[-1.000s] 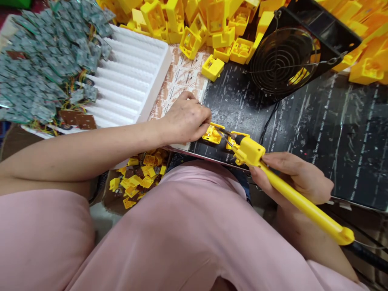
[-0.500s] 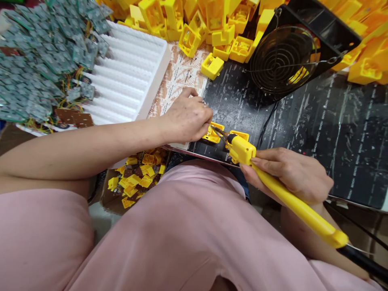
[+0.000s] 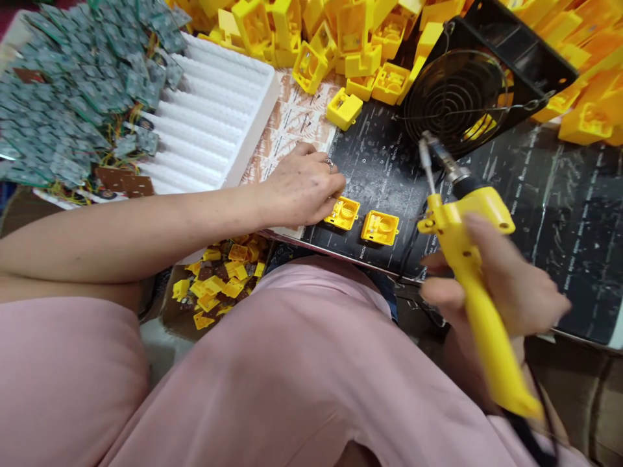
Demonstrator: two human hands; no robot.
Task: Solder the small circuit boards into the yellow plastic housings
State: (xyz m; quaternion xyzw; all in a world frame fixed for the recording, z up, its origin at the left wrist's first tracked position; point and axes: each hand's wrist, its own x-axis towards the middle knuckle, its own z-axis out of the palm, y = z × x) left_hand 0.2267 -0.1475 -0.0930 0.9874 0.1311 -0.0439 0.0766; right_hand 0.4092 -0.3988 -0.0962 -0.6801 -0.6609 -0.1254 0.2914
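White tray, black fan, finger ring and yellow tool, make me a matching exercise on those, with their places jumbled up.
1. White tray
2. Black fan
3. Finger ring
4. Yellow tool

A. On the left hand
B. In the right hand
C. Partly under heaped circuit boards
D. Beside heaped yellow cases

Pairs: 1-C, 2-D, 3-A, 4-B

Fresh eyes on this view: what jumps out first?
Probably the big yellow soldering tool in the right hand, its metal tips raised in front of the black fan. Next, the heap of yellow housings along the far edge and the mass of grey-green boards at far left, partly on a ribbed white foam tray.
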